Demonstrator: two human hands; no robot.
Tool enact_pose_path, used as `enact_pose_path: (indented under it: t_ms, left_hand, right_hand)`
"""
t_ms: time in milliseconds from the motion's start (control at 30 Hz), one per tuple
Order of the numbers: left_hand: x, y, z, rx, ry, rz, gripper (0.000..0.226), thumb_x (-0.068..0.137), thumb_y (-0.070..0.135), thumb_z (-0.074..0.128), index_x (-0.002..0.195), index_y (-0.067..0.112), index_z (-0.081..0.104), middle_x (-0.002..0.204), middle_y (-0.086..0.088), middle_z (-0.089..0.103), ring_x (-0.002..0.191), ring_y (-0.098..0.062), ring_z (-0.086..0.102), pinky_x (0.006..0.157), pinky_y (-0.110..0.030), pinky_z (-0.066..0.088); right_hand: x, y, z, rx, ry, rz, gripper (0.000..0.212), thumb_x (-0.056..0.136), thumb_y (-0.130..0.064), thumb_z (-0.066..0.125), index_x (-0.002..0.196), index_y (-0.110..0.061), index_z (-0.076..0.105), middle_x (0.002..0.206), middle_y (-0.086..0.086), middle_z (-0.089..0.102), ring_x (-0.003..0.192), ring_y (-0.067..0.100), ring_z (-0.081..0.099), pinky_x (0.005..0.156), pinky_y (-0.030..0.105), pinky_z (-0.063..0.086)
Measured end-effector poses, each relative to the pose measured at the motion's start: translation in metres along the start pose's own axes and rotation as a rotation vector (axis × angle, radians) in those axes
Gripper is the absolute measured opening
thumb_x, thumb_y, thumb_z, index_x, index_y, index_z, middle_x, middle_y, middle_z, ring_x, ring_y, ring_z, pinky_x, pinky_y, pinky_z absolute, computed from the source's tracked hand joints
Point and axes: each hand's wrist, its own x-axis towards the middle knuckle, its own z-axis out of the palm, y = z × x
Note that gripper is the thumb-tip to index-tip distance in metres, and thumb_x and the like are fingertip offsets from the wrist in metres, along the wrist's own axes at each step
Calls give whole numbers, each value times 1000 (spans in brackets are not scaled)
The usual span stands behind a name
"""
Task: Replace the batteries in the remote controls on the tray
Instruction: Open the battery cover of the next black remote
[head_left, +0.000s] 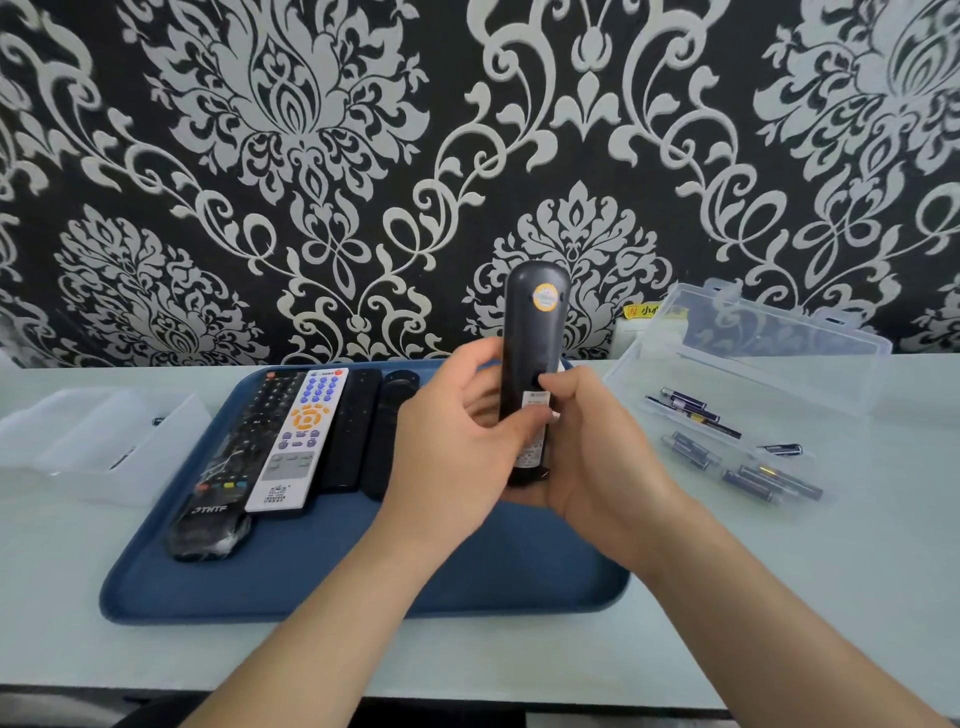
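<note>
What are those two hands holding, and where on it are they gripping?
Both hold one black plastic remote control, upright with its back to the camera. The left hand and right hand grip its lower half, thumbs on its back.

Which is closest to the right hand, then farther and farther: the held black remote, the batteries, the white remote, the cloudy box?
1. Held black remote: in the right hand.
2. Batteries: to its right.
3. White remote: left, on the tray.
4. Cloudy box: far left.
</note>
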Motion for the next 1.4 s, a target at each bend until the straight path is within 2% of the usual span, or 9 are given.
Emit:
enact_pose_path:
  t_ms: [233,367,500,633,800,967,1100,1233,1400]
  left_hand:
    - [-6,-3,4,392,30,170,58,73,19,80,122,39,57,101,14,66,92,4,55,81,-12,44]
    - [-8,-1,5,378,-19,326,75,71,8,81,128,41,45,119,15,52,94,-2,54,75,-27,52]
    - [-5,-13,3,611,-2,592,48,71,12,80,110,24,55,118,3,42,96,-14,50,80,-28,48]
    - [-1,-14,1,578,95,457,28,68,23,80,90,21,63,105,8,45,93,-13,43,78,-20,38]
    - [-2,-3,-2,417,9,360,25,72,12,80,82,22,59,85,11,59,81,-3,54,74,-11,41]
    - [8,17,-27,-24,-145,112,25,73,7,71,89,26,67,78,4,72,71,-11,67,70,-20,53]
    - [19,9,-65,172,-507,-84,9,74,16,72,82,19,74,77,-1,72,73,-10,63,71,-20,51]
    - [13,-5,-60,508,-755,-121,2,85,19,72,84,21,72,80,11,73,76,-3,66,75,-20,52]
    - [10,2,-38,384,-198,236,14,77,18,72,77,26,61,81,11,67,77,-6,61,64,-19,48]
  right_hand:
    - [-2,-5,-6,73,-81,7,37,72,-22,37,90,-14,68,87,5,68,72,15,67,69,35,53]
    - [-1,-8,-10,149,-82,14,44,64,-17,35,101,-11,58,94,8,59,78,22,57,69,35,50]
    - [-2,-9,-10,226,-120,17,45,65,-17,36,103,-12,60,102,9,58,97,24,50,74,35,42]
    - [0,-6,-7,165,-97,25,41,80,-22,39,113,-16,64,110,9,59,102,25,53,83,44,44]
    - [2,-2,-6,98,0,18,25,96,-30,48,101,-15,67,98,10,63,88,22,57,66,33,56]
    - [7,-2,-8,31,117,-18,43,98,-41,53,122,-7,63,112,19,69,99,30,65,89,51,53]
    - [8,-8,-15,102,209,-57,37,98,-43,52,106,-8,63,79,8,69,71,20,69,78,41,58]
    - [9,-9,-14,154,221,-32,42,100,-42,47,97,-5,64,73,9,66,59,17,63,60,30,55]
    - [10,-2,-13,106,181,-34,44,104,-41,40,105,-4,64,78,11,65,62,19,61,60,31,51]
